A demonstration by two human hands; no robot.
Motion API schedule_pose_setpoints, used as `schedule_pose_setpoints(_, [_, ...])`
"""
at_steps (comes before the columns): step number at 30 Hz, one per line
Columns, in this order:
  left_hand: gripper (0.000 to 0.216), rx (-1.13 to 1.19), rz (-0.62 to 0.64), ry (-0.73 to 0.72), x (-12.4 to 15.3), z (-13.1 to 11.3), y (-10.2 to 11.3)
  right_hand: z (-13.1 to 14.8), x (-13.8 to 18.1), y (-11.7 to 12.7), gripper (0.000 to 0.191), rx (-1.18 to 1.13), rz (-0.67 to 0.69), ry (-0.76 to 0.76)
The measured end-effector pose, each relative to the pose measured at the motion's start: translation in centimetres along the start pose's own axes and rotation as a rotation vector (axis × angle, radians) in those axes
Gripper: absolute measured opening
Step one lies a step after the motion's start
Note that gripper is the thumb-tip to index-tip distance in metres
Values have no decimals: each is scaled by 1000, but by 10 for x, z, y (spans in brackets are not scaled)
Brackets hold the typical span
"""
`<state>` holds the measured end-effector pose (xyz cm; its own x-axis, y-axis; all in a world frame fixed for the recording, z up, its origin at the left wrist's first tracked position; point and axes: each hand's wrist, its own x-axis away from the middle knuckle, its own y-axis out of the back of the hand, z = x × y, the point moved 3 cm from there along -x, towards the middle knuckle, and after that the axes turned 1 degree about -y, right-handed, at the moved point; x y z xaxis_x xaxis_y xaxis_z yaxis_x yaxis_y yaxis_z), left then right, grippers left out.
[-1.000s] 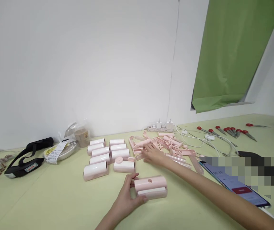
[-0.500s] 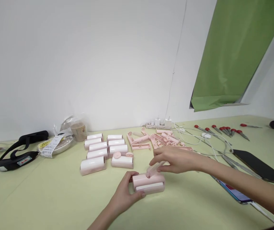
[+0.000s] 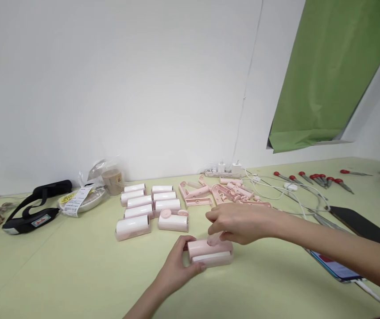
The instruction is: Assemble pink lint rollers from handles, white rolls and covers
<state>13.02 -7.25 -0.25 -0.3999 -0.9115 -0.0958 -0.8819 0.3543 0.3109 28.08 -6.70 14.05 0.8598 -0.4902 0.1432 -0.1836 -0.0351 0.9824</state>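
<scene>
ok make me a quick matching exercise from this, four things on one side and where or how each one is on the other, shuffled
Column one:
1. left hand
2. right hand
3. cup
4. phone

Column two:
A. joined to a white cable
B. gripping one end of a pink roller
C. brown, near the wall
D. holding a clear piece at the roller's top

Pairs: 1-B, 2-D, 3-C, 4-A

no readable text, blurred print on bowl's (image 3: pixel 96 205) white label (image 3: pixel 79 197), indistinct marks on black strap's (image 3: pixel 25 222) patch (image 3: pixel 41 220)
</scene>
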Motion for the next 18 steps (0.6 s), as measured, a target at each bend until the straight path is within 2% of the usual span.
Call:
schedule_pose_setpoints(4, [44, 5, 4, 9, 0, -1, 0, 6, -13, 8, 17, 18, 53, 23])
schedule_pose_setpoints(11, [42, -46, -41, -8, 1, -2, -2, 2, -33, -2, 13, -146, 116, -212])
schedule_pose_setpoints(13, [40, -63, -54, -10, 1, -3, -1, -3, -35, -5, 15, -213, 98, -254])
schedule_pose_setpoints(15, [40, -70, -54, -8, 1, -3, -1, -12, -30, -4, 30, -348, 57, -308])
schedule_pose_setpoints(17, [39, -72, -30, 0, 2, -2, -1, -29, -17, -1, 44, -561, -46, -372])
schedule_pose_setpoints(18, [40, -73, -15, 13, 2, -1, -1, -40, -8, 0, 45, -660, -129, -413])
